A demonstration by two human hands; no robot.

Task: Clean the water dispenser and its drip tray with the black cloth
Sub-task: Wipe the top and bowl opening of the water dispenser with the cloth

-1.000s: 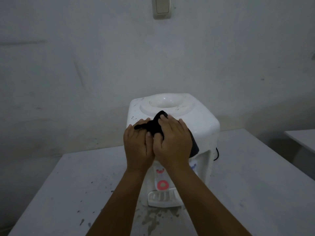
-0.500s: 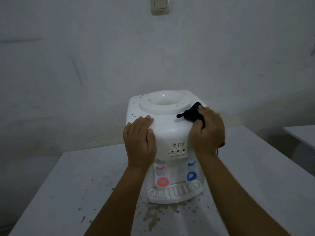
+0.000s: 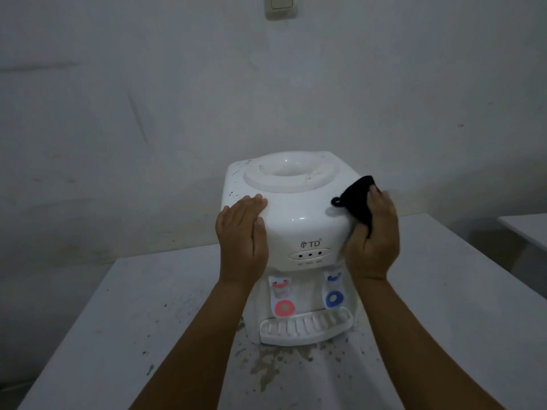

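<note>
Wall switch (image 3: 280,7): top cropped by frame edge. Black cloth (image 3: 356,199): part hidden under right hand (image 3: 373,236). Second table (image 3: 525,230): cropped at right.

A bare, dim utility room or back room: a countertop water dispenser (image 3: 296,232) stands on a stained, paint-flecked white table (image 3: 118,321) against a scuffed, unpainted-looking wall (image 3: 148,99), with one light switch (image 3: 280,7) overhead.
</note>
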